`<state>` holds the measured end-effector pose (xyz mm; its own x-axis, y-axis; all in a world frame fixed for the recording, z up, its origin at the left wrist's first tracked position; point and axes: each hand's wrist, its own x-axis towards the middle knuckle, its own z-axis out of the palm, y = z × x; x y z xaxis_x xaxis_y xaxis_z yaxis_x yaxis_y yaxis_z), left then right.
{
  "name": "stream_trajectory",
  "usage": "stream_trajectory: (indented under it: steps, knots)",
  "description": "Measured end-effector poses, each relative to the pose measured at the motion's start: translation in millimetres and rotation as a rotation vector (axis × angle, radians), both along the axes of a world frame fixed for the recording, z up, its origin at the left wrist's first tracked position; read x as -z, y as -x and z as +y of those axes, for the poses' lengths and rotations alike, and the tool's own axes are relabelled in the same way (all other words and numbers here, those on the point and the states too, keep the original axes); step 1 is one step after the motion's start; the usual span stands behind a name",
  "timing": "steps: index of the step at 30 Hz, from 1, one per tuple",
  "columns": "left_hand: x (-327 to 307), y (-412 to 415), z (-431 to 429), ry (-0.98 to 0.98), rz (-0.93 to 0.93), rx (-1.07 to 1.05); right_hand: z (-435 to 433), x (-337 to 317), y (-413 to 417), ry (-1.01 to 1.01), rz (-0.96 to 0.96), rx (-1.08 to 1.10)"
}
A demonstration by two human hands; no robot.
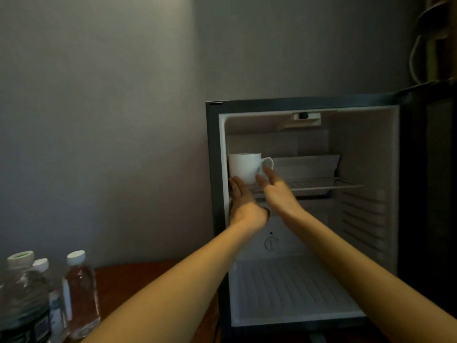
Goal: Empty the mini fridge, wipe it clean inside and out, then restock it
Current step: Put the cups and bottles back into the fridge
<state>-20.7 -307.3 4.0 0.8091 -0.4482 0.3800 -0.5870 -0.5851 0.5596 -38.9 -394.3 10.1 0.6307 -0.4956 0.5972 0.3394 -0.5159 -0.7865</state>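
The mini fridge (215,154) stands open, its door swung out to the right. A white mug (243,167) sits at the left end of the wire shelf (329,183), handle pointing right. My left hand (243,201) reaches in just below and left of the mug, fingers extended and touching near its base. My right hand (277,188) is beside the mug's handle, fingers spread, not closed on it. A shallow white tray (306,164) rests on the shelf behind and to the right. The fridge's lower floor holds nothing.
Three plastic bottles (79,293) with white caps stand on a reddish-brown wooden surface (138,280) at the lower left. A grey wall is behind. The dark fridge door (430,194) fills the right edge.
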Motion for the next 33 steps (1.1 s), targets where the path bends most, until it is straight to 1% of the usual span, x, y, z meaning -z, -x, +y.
stream_trajectory:
  steps: [2,7,11,15,20,23,25,28,30,32,33]
  knots:
    - [-0.5,-0.8,-1.4,-0.013,-0.005,-0.023,4.2,-4.4,-6.6,-0.031,0.040,-0.039]
    - [1.0,1.0,0.3,-0.083,-0.036,-0.031,2.9,-22.7,-27.1,-0.028,0.094,-0.045]
    - [0.2,3.1,0.6,-0.058,0.006,-0.042,-8.9,-35.9,-32.9,-0.066,0.082,-0.118]
    - [-0.5,6.4,0.6,-0.066,0.022,-0.034,-21.5,-37.6,-31.3,-0.009,0.088,-0.133]
    - [-0.1,6.8,0.7,-0.033,0.051,-0.028,-26.4,-33.1,-33.7,0.035,0.083,-0.079]
    - [2.6,5.8,4.9,-0.019,0.052,0.022,-24.8,-32.1,-34.0,0.036,0.083,-0.049]
    - [6.0,9.4,12.2,0.045,0.021,0.107,-21.5,-31.3,-31.5,0.029,0.085,-0.050]
    - [18.5,18.8,35.6,0.310,0.044,0.218,-14.1,-24.4,-28.0,0.022,0.075,0.036]
    - [32.3,24.7,58.7,0.448,0.095,0.272,-7.2,-16.6,-23.1,-0.089,0.001,0.081]
    - [49.1,29.2,85.6,0.557,0.124,0.309,5.4,-7.2,-10.6,-0.180,-0.105,0.049]
    - [57.1,31.9,100.7,0.601,0.140,0.312,14.5,-1.4,-1.9,-0.188,-0.144,0.014]
